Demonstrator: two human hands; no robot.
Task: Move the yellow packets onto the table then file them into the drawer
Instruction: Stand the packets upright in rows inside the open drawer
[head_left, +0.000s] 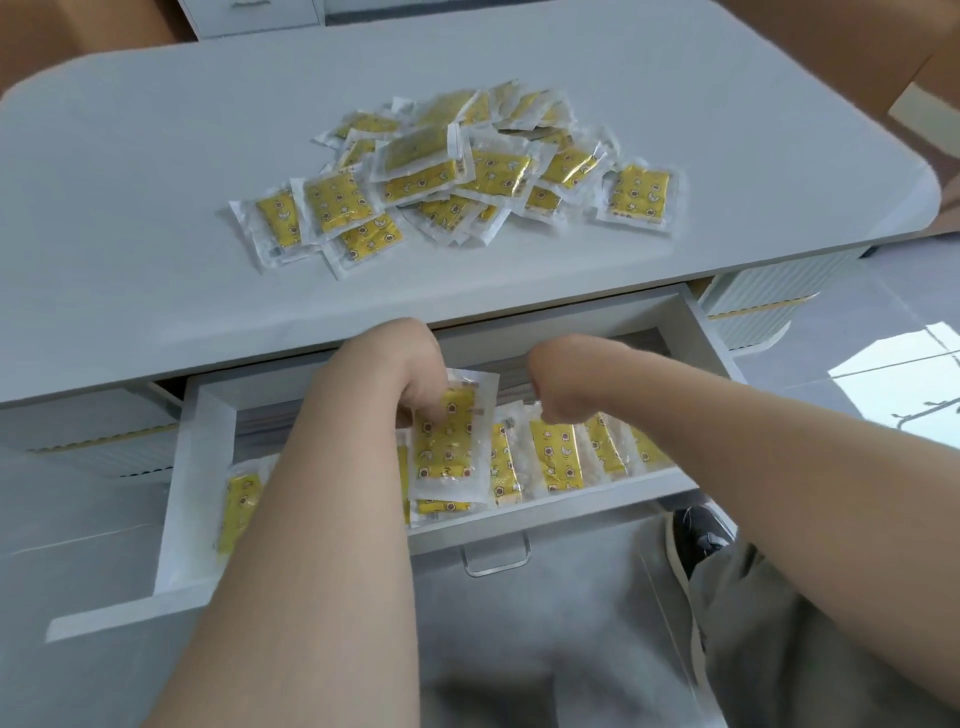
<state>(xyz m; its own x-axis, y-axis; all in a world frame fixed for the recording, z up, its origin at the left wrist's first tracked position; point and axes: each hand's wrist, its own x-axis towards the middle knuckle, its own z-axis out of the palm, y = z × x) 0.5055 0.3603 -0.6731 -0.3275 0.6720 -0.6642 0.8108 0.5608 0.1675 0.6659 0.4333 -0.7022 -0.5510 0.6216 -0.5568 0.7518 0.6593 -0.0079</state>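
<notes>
Left-hand fingers curl over the top edge of one yellow packet and pinch it, lower centre of frame. The left hand holds it upright over the drawer, lower edge down among the filed packets. Right hand is just to the right, knuckles up, fingers tucked under and hidden, so can't tell if it grips anything or only parts the row. Filed packets stand on edge in a row along the drawer's front, with one more at its left end. Drawer is pulled out under the table. A loose pile of packets sits on the tabletop, upper centre, many to go, so filing looks partly done. Handling, my guess: packets are light, thin and floppy, and the glossy clear wrapper is likely slippery. The sealed clear border is the place to pinch, top edge best for sliding one into the row. Row probably topples if nudged, so steadying it with the other hand makes sense.
</notes>
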